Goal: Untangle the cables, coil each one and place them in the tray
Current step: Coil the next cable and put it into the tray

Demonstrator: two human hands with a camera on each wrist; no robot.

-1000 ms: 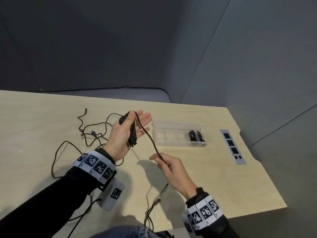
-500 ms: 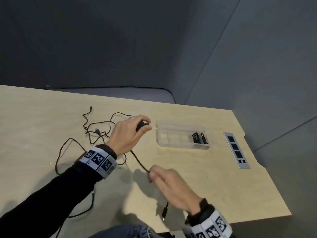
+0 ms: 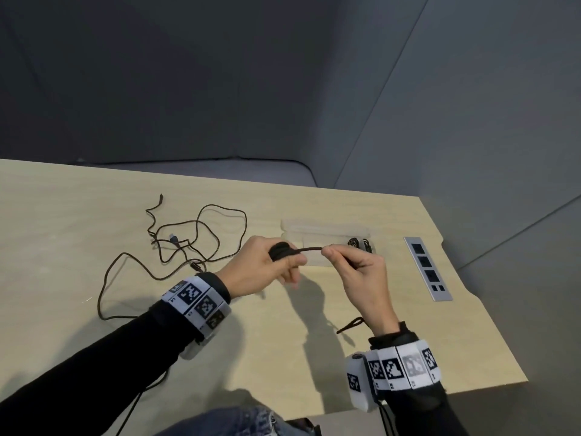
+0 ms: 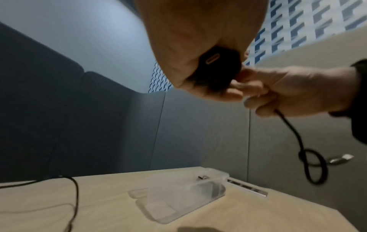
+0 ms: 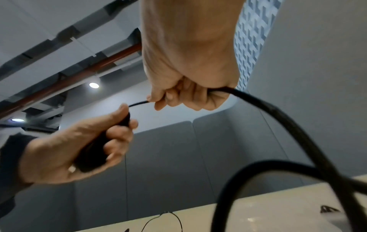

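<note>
My left hand [image 3: 267,269] grips a coiled bundle of black cable [image 3: 279,250] above the table, fingers curled round it; the bundle [image 5: 93,150] and its plug [image 4: 212,58] show in the wrist views. A short straight stretch of the same cable [image 3: 309,249] runs right to my right hand [image 3: 355,269], which pinches it between thumb and fingers. The loose tail [image 4: 309,158] hangs below the right hand in a loop. The clear plastic tray [image 3: 327,229] lies just behind both hands, with a coiled black cable [image 3: 360,243] in its right end.
Another black cable [image 3: 188,240] sprawls in loose tangled loops on the light wooden table [image 3: 63,234] to the left of my hands. A grey socket panel [image 3: 427,267] is set into the table at the right. Grey padded walls surround the desk.
The left hand has closed round the coil. The right hand rose from near the table's front edge to level with the left hand, drawing the cable taut and short between them.
</note>
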